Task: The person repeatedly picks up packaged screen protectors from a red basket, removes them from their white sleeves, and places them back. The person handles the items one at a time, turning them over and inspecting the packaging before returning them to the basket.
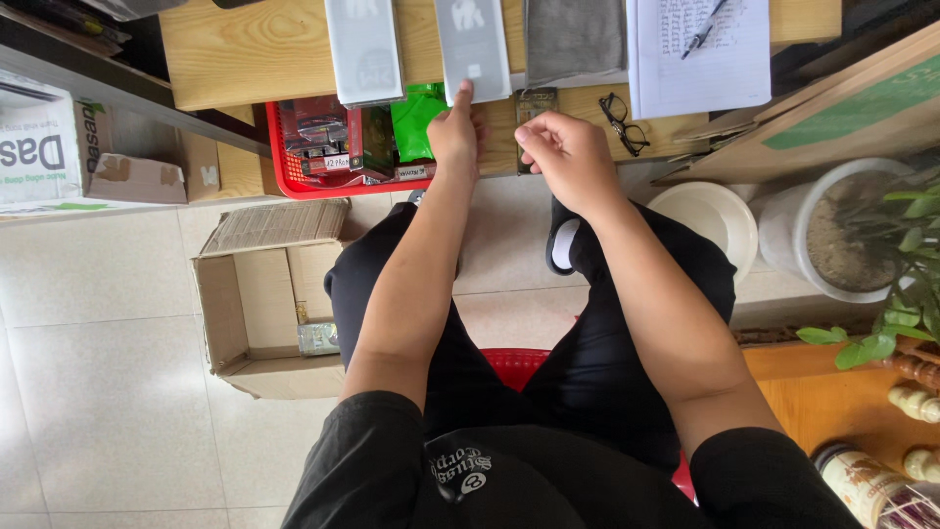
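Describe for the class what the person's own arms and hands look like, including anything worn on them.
Both arms are bare from the upper arm down. Short black sleeves end above the elbows, part of a black top with a small round white emblem on the chest. The left hand and right hand wear no gloves, and no rings, watch or bracelets can be seen on the fingers or wrists.

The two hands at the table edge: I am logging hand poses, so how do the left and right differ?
The left hand stretches its forefinger onto a flat grey box; the right hand is loosely curled and touches no box. The left lies beside the red basket; the right is nearer the black glasses. Both are bare, over the wooden table.
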